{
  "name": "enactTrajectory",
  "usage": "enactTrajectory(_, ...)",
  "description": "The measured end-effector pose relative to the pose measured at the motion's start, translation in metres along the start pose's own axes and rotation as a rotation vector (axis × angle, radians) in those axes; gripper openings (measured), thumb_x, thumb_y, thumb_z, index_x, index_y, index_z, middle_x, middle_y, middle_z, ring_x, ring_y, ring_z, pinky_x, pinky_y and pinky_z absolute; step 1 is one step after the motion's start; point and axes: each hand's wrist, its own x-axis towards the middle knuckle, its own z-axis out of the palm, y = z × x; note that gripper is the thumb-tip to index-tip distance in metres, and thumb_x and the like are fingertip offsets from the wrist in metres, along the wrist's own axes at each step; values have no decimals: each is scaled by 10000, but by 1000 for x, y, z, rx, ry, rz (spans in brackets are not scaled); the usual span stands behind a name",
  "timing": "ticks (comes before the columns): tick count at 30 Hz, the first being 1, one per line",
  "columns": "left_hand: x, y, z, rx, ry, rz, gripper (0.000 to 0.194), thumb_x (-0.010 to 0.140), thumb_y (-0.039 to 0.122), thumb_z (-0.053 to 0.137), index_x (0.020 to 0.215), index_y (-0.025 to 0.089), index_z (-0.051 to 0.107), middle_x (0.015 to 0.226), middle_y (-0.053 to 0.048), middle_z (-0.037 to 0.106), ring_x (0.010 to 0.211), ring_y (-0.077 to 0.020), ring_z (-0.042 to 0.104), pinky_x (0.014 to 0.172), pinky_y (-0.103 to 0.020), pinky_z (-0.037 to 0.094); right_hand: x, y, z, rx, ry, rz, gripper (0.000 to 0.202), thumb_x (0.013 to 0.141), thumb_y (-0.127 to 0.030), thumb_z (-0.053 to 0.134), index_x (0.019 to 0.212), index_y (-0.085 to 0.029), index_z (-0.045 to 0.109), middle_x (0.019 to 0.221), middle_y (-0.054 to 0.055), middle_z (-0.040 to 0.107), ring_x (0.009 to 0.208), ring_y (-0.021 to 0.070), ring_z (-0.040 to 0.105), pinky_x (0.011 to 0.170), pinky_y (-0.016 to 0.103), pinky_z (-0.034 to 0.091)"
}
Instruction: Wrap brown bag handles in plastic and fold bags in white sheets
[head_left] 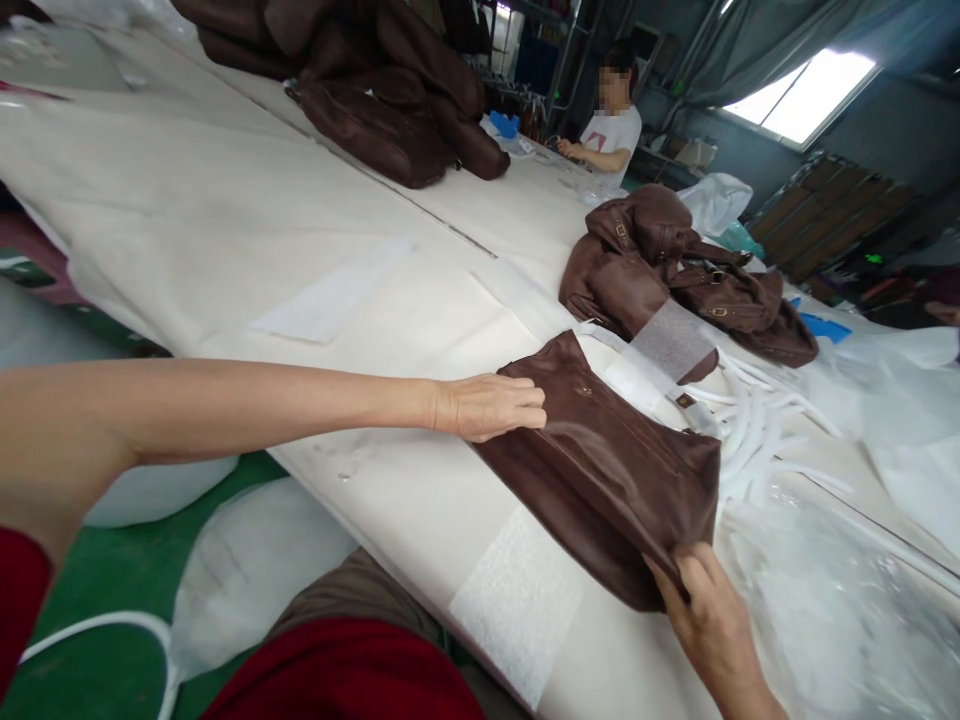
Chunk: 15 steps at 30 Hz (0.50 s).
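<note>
A dark brown leather bag (600, 465) lies tilted over the white tabletop, with a zip line and a small metal zip pull across its upper face. My left hand (501, 405) grips its left side, fingers curled over the edge. At the lower right corner my right hand (701, 605) pinches the leather between thumb and fingers. A sheet of white foam wrap (517, 590) lies on the table below the bag. Beyond the bag, white cords or tubing strips (750, 430) are bundled by its right end.
More brown bags with buckles (645, 260) are heaped behind, and another brown pile (390, 100) lies at the far left. Clear plastic bags (840, 590) spread on the right. A person (611, 125) stands across the table (187, 220). White filled sacks (247, 570) rest below its near edge.
</note>
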Motion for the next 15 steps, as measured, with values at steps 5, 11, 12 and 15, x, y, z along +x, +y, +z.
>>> enactTrajectory(5,-26,3,18,-187,109,-90,384,982,172,262,928,236,636,1007,-127,629,921,-224,550,808,-344,490,-23,6,24,-107,87,-106,337,930,-114,422,1187,-261,582,921,75,559,780,198,620,622,292,543)
enactTrajectory(11,-39,-5,31,-505,276,-133,241,969,210,387,1036,186,617,1057,-153,646,1014,-213,597,942,-370,501,-22,9,16,126,18,-33,409,947,-146,462,1323,-295,523,1011,93,539,865,217,639,707,339,575)
enactTrajectory(12,-39,-7,32,-513,271,-133,238,963,187,384,1013,185,617,1036,-145,654,1001,-205,606,930,-356,507,-22,11,13,166,-2,-35,384,949,-164,477,1312,-281,524,1025,98,547,884,220,643,719,339,576)
enactTrajectory(15,-39,-11,32,-472,279,-122,279,947,123,348,930,184,621,968,-126,670,972,-187,623,898,-322,523,-21,13,7,228,-29,-9,271,955,-220,503,1220,-246,549,1024,96,572,905,222,649,739,336,576)
